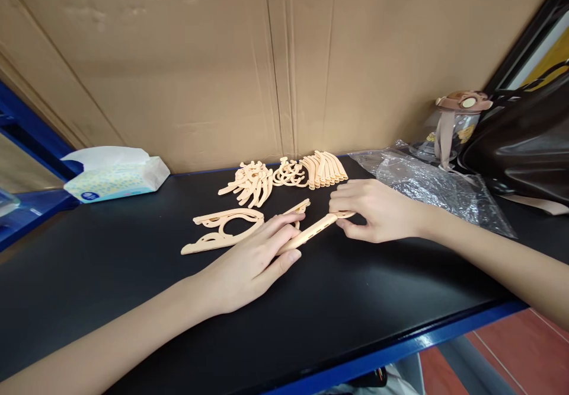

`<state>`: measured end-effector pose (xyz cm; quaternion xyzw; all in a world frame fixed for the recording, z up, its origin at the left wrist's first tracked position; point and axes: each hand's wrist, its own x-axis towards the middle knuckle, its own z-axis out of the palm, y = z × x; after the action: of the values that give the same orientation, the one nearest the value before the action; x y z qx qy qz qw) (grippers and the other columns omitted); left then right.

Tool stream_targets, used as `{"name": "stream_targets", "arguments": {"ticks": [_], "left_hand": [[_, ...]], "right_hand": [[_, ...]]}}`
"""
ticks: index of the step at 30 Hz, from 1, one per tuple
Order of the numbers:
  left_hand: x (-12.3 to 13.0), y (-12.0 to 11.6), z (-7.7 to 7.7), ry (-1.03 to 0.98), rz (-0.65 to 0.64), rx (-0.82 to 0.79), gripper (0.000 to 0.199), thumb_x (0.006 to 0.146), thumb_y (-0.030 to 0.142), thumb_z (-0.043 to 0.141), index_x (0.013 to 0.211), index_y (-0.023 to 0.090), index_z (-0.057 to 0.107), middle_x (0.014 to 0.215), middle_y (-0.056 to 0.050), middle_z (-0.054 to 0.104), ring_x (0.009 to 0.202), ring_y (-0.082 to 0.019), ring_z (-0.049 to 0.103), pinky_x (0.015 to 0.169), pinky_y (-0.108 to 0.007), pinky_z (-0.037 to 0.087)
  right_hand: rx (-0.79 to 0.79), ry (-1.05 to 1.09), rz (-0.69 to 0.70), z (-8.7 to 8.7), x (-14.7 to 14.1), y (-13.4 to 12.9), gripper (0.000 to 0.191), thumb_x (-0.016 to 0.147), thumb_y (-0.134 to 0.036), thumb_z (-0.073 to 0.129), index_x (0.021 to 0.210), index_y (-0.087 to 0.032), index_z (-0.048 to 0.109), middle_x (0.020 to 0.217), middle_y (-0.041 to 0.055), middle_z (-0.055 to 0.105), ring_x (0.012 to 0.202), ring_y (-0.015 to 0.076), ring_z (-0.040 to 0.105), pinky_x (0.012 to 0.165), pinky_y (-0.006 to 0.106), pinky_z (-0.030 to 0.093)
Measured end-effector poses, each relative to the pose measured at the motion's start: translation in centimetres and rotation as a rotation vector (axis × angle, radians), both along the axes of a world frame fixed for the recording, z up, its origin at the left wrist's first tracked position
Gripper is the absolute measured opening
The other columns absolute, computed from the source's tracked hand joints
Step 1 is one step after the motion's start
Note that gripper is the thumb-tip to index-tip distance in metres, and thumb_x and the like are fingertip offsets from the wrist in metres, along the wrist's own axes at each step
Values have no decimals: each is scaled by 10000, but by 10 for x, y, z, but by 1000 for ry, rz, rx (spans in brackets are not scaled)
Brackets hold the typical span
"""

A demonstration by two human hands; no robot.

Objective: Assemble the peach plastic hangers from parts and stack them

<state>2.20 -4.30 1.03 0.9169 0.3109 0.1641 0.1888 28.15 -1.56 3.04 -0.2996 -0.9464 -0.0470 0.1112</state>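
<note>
my left hand (260,251) has its thumb and fingers closed around the nearer end of a beige slotted bar (315,231), and my right hand (376,210) pinches the other end, fingertips curled in. the bar is in front of me, over the black tabletop (355,306), between my two hands. its long axis runs aslant: from my left hand it points right and away from me, with a row of small slots along the side facing me. just left of my left hand lies a folding hanger (213,242), its two arms reaching leftward. beyond are loose curved arms (255,184), hooks (288,172) and a neat row of bars (323,169), pointing mostly away from me.
</note>
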Motion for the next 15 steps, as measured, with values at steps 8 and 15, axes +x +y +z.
{"name": "stream_targets", "arguments": {"ticks": [8, 15], "left_hand": [[-2, 8, 0, 148, -67, 126, 336, 998, 308, 335, 1279, 263, 513, 1459, -23, 387, 1344, -223, 349, 1089, -370, 349], [-2, 5, -2, 184, -68, 132, 363, 1003, 300, 310, 1318, 258, 487, 1477, -28, 368, 1374, -219, 302, 1113, -406, 317]], "right_hand": [[-185, -25, 59, 5, 8, 1, 211, 819, -58, 459, 811, -202, 613, 1081, 46, 562, 1038, 182, 487, 921, 342, 341], [-65, -79, -103, 3, 17, 1, 241, 840, -36, 441, 809, -193, 621, 1148, 94, 540, 1155, 232, 463, 941, 401, 364]]}}
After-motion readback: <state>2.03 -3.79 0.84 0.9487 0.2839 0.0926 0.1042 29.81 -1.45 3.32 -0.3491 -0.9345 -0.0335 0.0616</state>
